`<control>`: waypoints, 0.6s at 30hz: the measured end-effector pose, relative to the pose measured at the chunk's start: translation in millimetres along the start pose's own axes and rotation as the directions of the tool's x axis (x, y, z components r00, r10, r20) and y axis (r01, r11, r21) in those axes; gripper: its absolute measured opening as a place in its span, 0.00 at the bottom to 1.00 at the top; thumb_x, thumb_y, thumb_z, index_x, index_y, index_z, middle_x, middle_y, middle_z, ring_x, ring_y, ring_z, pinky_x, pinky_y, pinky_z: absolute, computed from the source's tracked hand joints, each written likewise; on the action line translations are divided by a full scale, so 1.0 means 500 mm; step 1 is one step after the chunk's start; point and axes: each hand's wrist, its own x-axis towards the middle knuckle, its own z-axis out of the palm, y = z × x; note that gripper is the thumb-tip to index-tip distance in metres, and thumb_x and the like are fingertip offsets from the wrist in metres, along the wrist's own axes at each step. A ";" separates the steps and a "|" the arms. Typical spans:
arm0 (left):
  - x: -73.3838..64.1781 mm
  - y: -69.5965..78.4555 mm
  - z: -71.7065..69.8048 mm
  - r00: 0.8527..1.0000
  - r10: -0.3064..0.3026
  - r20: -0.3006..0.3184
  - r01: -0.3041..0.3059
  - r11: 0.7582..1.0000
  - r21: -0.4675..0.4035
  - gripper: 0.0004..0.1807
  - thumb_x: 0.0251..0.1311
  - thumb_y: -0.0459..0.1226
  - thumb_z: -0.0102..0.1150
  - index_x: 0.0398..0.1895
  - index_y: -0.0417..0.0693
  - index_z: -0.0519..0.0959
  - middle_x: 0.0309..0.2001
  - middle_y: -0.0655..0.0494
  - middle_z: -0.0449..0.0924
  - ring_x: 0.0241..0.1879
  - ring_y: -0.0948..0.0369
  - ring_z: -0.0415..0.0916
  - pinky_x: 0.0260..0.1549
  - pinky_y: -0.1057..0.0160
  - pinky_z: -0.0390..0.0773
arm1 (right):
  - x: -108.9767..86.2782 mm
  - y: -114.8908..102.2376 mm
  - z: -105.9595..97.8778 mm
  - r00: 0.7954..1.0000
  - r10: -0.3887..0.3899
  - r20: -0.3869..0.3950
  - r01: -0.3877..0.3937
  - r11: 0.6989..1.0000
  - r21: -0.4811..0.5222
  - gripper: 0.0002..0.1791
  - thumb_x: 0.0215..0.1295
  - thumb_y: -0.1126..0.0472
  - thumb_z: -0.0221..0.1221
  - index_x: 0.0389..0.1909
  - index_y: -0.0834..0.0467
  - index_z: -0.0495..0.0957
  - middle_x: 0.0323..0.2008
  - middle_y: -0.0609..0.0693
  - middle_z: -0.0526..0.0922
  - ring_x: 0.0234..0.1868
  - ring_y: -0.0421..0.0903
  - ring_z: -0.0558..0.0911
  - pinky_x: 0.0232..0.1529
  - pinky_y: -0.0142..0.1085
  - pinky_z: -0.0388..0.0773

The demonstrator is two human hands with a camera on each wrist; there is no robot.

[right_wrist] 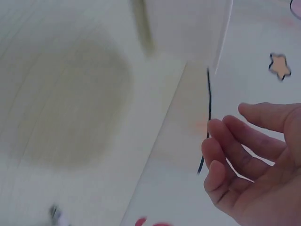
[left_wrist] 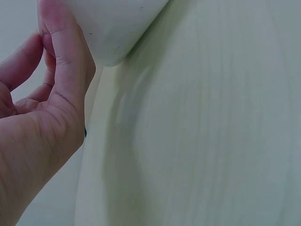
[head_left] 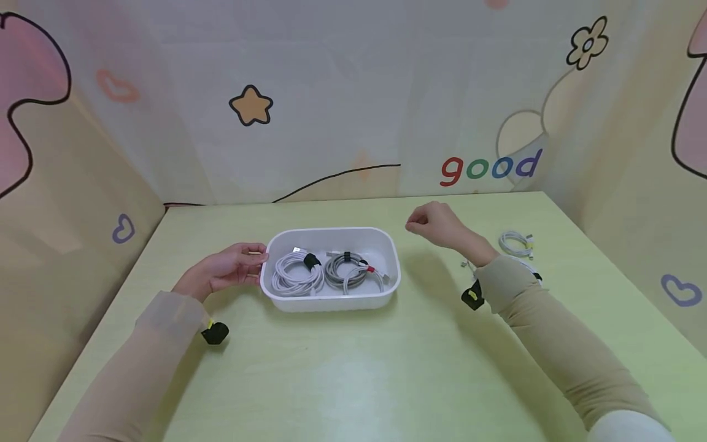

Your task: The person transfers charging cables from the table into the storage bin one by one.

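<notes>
A white plastic bin (head_left: 331, 302) stands on the table, holding several coiled cables. Inside, a white cable (head_left: 298, 285) with a black strap lies at the left; beside it are a grey cable (head_left: 331, 270) with a black tie and a white cable (head_left: 381, 281) with a red tie. My left hand (head_left: 234, 267) pinches the bin's left end; the left wrist view shows its fingers against the bin wall (left_wrist: 110, 33). To the right of the bin, above the table, my right hand (head_left: 439, 226) hangs with loosely curled fingers (right_wrist: 244, 162), holding nothing.
On the table (head_left: 342, 368) at the right lies a coiled white cable (head_left: 513, 250) with a yellow tie. Another white cable (head_left: 527, 265) is partly hidden behind the right forearm. A printed cloth (head_left: 342, 110) encloses the table at the back and sides.
</notes>
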 end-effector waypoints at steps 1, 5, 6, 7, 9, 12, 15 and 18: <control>0.000 -0.001 0.001 1.000 0.002 0.000 -0.002 1.000 0.004 0.03 0.72 0.32 0.45 0.41 0.46 0.71 0.34 0.58 0.79 0.35 0.63 0.79 0.36 0.65 0.84 | -0.005 0.018 -0.007 1.000 0.014 -0.015 -0.014 1.000 -0.014 0.11 0.67 0.61 0.58 0.42 0.65 0.82 0.38 0.60 0.85 0.36 0.51 0.81 0.40 0.41 0.81; 0.001 -0.002 0.001 1.000 0.012 0.004 -0.012 1.000 0.014 0.03 0.72 0.32 0.46 0.41 0.47 0.71 0.34 0.59 0.79 0.35 0.64 0.79 0.36 0.65 0.84 | -0.026 0.074 -0.036 0.997 0.069 -0.041 -0.072 0.995 -0.064 0.11 0.67 0.63 0.56 0.40 0.68 0.81 0.37 0.63 0.85 0.35 0.53 0.80 0.40 0.45 0.80; 0.001 -0.003 0.000 1.000 0.012 0.005 -0.012 1.000 0.011 0.04 0.72 0.32 0.46 0.41 0.47 0.71 0.34 0.59 0.80 0.34 0.64 0.80 0.36 0.65 0.84 | -0.031 0.088 -0.042 0.996 0.085 -0.038 -0.088 0.993 -0.076 0.11 0.67 0.64 0.56 0.39 0.69 0.81 0.37 0.63 0.84 0.34 0.53 0.80 0.39 0.45 0.79; 0.001 -0.003 0.000 1.000 0.012 0.005 -0.012 1.000 0.008 0.04 0.72 0.32 0.46 0.41 0.48 0.71 0.33 0.59 0.80 0.34 0.64 0.80 0.36 0.65 0.84 | -0.036 0.100 -0.046 0.994 0.102 -0.031 -0.105 0.991 -0.087 0.11 0.66 0.65 0.56 0.39 0.69 0.81 0.36 0.63 0.84 0.33 0.53 0.79 0.37 0.44 0.79; 0.001 -0.003 0.001 1.000 0.009 0.006 -0.009 1.000 0.004 0.04 0.72 0.32 0.45 0.41 0.48 0.71 0.33 0.59 0.80 0.34 0.64 0.80 0.36 0.66 0.84 | -0.045 0.124 -0.053 0.990 0.138 -0.015 -0.139 0.984 -0.112 0.10 0.64 0.66 0.56 0.37 0.70 0.81 0.34 0.63 0.84 0.31 0.52 0.78 0.35 0.43 0.78; 0.001 -0.001 0.002 1.000 -0.001 -0.017 0.001 1.000 0.002 0.03 0.72 0.32 0.45 0.41 0.47 0.71 0.34 0.59 0.79 0.34 0.63 0.79 0.35 0.65 0.85 | -0.056 0.159 -0.057 0.982 0.188 0.011 -0.184 0.970 -0.159 0.09 0.61 0.67 0.57 0.35 0.70 0.81 0.34 0.64 0.84 0.32 0.54 0.77 0.38 0.46 0.78; 0.001 -0.001 0.003 0.999 -0.011 -0.037 0.011 1.000 0.003 0.03 0.72 0.32 0.45 0.42 0.47 0.71 0.34 0.58 0.79 0.34 0.63 0.79 0.35 0.65 0.85 | -0.066 0.187 -0.056 0.970 0.238 0.049 -0.224 0.955 -0.197 0.10 0.59 0.69 0.56 0.36 0.71 0.80 0.38 0.66 0.83 0.36 0.56 0.77 0.43 0.50 0.77; 0.002 -0.003 0.005 0.999 -0.021 -0.042 0.021 1.000 -0.006 0.04 0.72 0.32 0.45 0.42 0.47 0.71 0.34 0.58 0.79 0.33 0.63 0.79 0.34 0.65 0.85 | -0.074 0.209 -0.051 0.959 0.271 0.084 -0.249 0.946 -0.208 0.11 0.59 0.70 0.53 0.38 0.71 0.79 0.38 0.65 0.81 0.35 0.55 0.76 0.42 0.49 0.77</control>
